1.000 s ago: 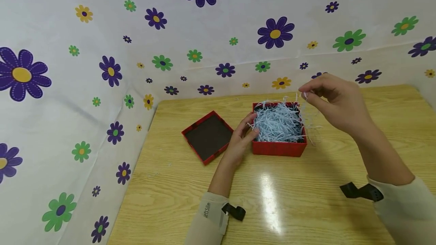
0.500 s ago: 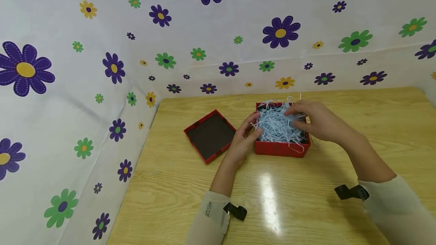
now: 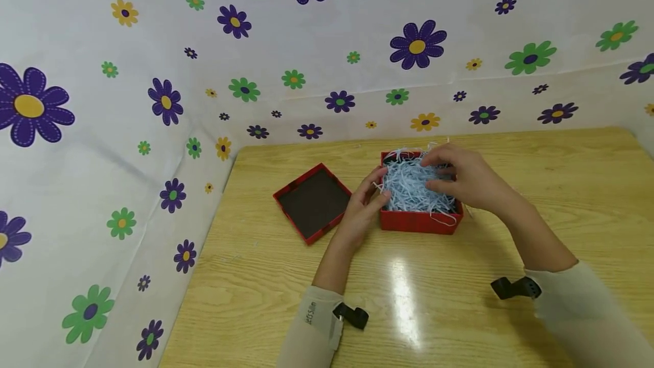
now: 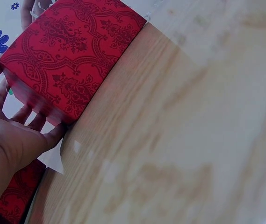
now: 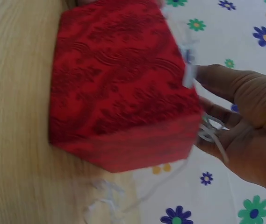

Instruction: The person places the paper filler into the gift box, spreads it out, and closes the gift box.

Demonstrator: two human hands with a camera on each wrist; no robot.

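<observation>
An uncovered red box point(image 3: 421, 222) with a dark patterned surface point(image 4: 72, 56) stands on the table. Light blue shredded paper point(image 3: 411, 186) fills it, and a few strands hang over the rim. My left hand point(image 3: 360, 209) holds the box at its left side, its thumb at the upper edge and its other fingers point(image 4: 37, 122) along the outer wall. From the right, my right hand point(image 3: 467, 180) reaches over the box. Its fingers are loosely bent and spread on the shredded paper. Some strands point(image 5: 212, 130) show near the fingers in the right wrist view.
To the left of the box lies its red lid point(image 3: 314, 203), dark inside facing up. Stray paper bits lie on the wooden table point(image 3: 265, 300). Behind and at the left rises a white cloth point(image 3: 168, 27) printed with flowers.
My right hand has come from the right, where it pinched paper strands in the air, down onto the shredded paper, and its fingers have loosened. My left hand stays at the box.
</observation>
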